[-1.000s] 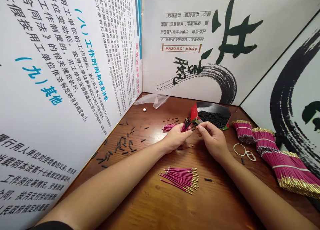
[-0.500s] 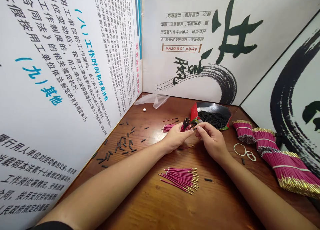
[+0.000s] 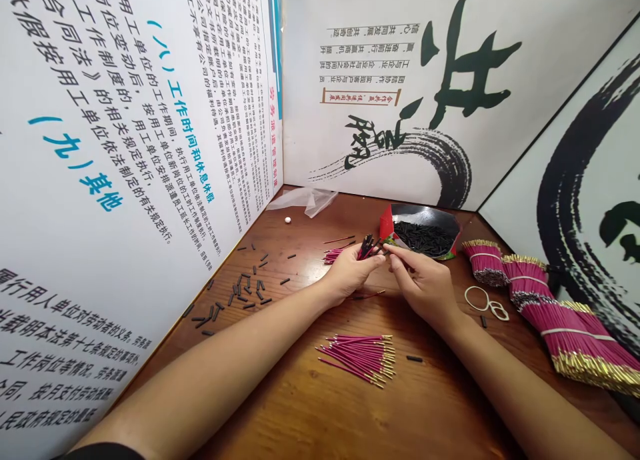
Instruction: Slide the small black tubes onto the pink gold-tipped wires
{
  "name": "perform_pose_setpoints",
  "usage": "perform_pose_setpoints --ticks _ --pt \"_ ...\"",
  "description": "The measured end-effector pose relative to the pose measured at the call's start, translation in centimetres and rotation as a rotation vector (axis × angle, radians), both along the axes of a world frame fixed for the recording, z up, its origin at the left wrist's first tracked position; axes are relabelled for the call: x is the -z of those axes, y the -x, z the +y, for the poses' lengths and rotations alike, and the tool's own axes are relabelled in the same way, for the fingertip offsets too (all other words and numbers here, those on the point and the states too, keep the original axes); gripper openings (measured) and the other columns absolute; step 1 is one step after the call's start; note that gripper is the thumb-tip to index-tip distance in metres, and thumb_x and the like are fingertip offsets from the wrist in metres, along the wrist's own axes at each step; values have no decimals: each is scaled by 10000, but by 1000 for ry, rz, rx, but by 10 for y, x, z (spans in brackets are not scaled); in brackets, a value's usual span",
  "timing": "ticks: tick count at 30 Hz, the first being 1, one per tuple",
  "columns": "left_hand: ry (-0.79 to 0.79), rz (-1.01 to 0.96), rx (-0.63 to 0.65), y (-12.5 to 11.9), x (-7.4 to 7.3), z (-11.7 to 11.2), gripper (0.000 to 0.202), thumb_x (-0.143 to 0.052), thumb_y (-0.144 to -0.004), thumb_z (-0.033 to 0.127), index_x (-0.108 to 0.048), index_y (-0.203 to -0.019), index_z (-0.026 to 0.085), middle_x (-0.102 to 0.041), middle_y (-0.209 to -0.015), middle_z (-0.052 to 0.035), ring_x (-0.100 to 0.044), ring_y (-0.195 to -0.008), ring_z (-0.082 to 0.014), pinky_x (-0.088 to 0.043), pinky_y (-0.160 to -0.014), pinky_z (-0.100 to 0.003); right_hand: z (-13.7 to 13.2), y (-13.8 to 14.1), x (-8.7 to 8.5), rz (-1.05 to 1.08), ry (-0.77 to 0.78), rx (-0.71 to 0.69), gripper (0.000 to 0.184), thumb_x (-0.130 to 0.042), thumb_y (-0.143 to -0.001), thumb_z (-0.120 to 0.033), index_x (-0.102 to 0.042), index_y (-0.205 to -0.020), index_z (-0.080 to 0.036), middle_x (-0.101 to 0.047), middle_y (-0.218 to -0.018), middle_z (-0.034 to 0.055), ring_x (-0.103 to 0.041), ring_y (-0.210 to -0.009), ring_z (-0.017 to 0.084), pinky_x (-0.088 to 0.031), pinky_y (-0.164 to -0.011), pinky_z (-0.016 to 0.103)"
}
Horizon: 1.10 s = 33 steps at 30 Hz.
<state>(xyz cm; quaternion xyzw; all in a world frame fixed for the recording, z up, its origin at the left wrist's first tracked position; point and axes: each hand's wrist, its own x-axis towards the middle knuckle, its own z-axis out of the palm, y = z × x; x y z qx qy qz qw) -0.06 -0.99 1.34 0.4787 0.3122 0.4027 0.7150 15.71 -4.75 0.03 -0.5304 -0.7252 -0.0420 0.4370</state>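
My left hand (image 3: 350,273) is closed around a bunch of magenta wires (image 3: 369,248) whose upper ends carry black sleeves. Thumb and forefinger of my right hand (image 3: 425,283) pinch a small black sleeve (image 3: 384,249) right beside the left thumb tip; the fingers partly hide it. Under the left hand lies a single wire (image 3: 373,295) with a gold tip. Behind that hand, more magenta wires (image 3: 334,255) rest on the table. Closer to me, a fanned pile of magenta wires (image 3: 357,359) has its gold ends pointing right.
A red-sided box (image 3: 387,225) full of black sleeves stands behind my hands. Loose black sleeves (image 3: 245,287) are scattered at left. Banded wire bundles (image 3: 575,333) and pale rubber bands (image 3: 477,299) lie at right. A clear plastic bag (image 3: 320,201) sits by the upright panels.
My right fingertips have shifted slightly up and left, closer over the sleeved wire ends. The left hand keeps its bunch; the whole view has shifted a little.
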Motion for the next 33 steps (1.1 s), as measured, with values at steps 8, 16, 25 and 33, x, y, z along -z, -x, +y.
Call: perform_pose_setpoints --ticks 8,16,25,33 --pt "4 -6 44 2 4 3 388 -769 -702 439 -536 -862 173 -303 -473 126 -186 -384 -24 -95 -445 -227 -3 1 -6 -211 24 77 402 -436 -937 -304 -688 -1229 -190 -764 -1003 90 -683 -820 212 -498 -799 351" --pt "-23 6 74 2 5 3 366 -738 -733 439 -487 -838 194 -305 -439 128 -177 -362 -29 -94 -406 -216 0 -1 -3 -313 -14 107 405 -436 -936 -292 -689 -1222 -159 -760 -926 93 -646 -769 206 -440 -746 333" --pt "27 7 128 3 6 4 272 -655 -801 335 -420 -868 215 -267 -497 129 -147 -391 -31 -78 -414 -202 10 -24 -3 -220 69 382 357 -460 -880 -291 -683 -1140 -189 -728 -978 79 -567 -988 266 -348 -879 400" --pt "43 34 150 3 6 5 199 -591 -779 273 -413 -841 210 -236 -548 119 -146 -416 -33 -87 -418 -182 17 -39 11 -312 317 560 391 -390 -925 -322 -729 -1077 -202 -708 -1134 110 -483 -1134 324 -308 -914 497"
